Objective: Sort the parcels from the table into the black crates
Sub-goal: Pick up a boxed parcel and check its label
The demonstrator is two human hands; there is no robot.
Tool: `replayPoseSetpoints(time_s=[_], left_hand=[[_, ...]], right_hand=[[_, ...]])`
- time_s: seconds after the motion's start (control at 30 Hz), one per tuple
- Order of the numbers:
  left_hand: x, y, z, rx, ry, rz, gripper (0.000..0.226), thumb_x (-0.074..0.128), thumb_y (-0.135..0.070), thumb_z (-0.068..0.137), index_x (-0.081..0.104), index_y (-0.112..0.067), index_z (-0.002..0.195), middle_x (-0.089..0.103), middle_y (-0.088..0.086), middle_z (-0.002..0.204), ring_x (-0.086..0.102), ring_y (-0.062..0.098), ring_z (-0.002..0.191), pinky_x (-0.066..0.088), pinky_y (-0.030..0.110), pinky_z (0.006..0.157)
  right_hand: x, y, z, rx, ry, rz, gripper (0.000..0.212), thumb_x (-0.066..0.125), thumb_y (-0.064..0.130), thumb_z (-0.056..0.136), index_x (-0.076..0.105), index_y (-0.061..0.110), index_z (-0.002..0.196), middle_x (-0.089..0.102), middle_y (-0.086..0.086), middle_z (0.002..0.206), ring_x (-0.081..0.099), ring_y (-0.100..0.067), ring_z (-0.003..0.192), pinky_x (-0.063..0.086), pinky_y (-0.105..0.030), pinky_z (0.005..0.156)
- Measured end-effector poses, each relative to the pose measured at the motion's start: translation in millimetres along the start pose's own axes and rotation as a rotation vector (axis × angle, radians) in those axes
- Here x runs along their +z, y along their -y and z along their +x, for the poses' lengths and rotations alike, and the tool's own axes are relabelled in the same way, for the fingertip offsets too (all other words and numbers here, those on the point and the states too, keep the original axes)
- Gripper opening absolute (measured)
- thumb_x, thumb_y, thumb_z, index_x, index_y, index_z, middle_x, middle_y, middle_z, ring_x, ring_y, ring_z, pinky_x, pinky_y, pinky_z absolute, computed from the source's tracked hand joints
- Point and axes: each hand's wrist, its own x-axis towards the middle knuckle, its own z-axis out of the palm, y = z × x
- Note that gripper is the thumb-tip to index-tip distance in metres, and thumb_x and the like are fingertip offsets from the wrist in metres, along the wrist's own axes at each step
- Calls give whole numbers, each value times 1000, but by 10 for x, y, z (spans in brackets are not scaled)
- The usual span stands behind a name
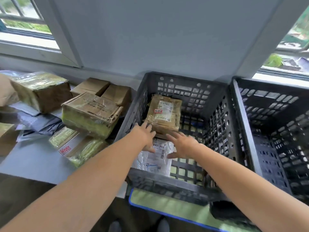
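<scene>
A brown taped parcel point(164, 113) with a white label lies inside the near black crate point(215, 104), toward its back left. Below it lies a white plastic mailer point(155, 158) on the crate floor. My left hand point(145, 133) reaches into the crate with fingers spread, its fingertips at the brown parcel's near edge. My right hand point(182, 144) hovers beside it over the mailer, fingers straight and holding nothing. Several more cardboard parcels, such as the taped box point(90, 114), wait on the grey table point(33, 164) to the left.
A second black crate point(274, 118) stands to the right and looks empty. Grey mailer bags point(40, 123) lie among the boxes on the table. A green mat with blue trim point(167, 206) lies under the crates. A wall and windows close off the back.
</scene>
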Motion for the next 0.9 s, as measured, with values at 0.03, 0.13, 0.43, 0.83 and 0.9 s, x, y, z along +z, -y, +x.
replayPoseSetpoints(time_s=[0.03,0.13,0.43,0.83,0.9], left_hand=[[-39,36,-55,-7,-39,9,96,34,-75,91,-6,-19,158,-11,11,165,-13,33,151,12,59,119],[-181,168,-288,-26,-196,35,95,33,-76,90,-7,-22,158,-10,11,165,-13,34,151,9,59,119],[35,1038,-1334,-124,-726,17,88,27,-75,92,-9,-27,157,-10,9,165,-8,35,151,9,60,118],[1367,2355,-2157,-202,-784,-381,86,33,-70,94,-6,-27,157,-14,9,164,-15,32,151,7,57,120],[1536,2444,-2092,-206,-749,-441,84,33,-69,94,-5,-28,157,-14,9,164,-15,32,151,8,57,120]], right_hand=[[-79,-1,-50,17,-21,-13,104,50,75,83,-4,28,158,7,-1,165,10,-29,151,26,-56,115],[-333,58,-261,93,-101,-48,101,48,75,84,-2,27,158,12,-3,164,16,-28,149,33,-55,112],[-1099,855,-675,307,-524,56,88,48,66,91,3,28,157,6,-2,165,-3,-28,151,13,-64,116],[-1528,2718,-536,222,-644,180,82,43,62,95,6,25,158,4,-5,165,-1,-25,151,12,-51,121],[-1516,2910,-410,180,-632,240,81,45,60,96,7,25,158,4,-6,165,1,-25,151,14,-48,121]])
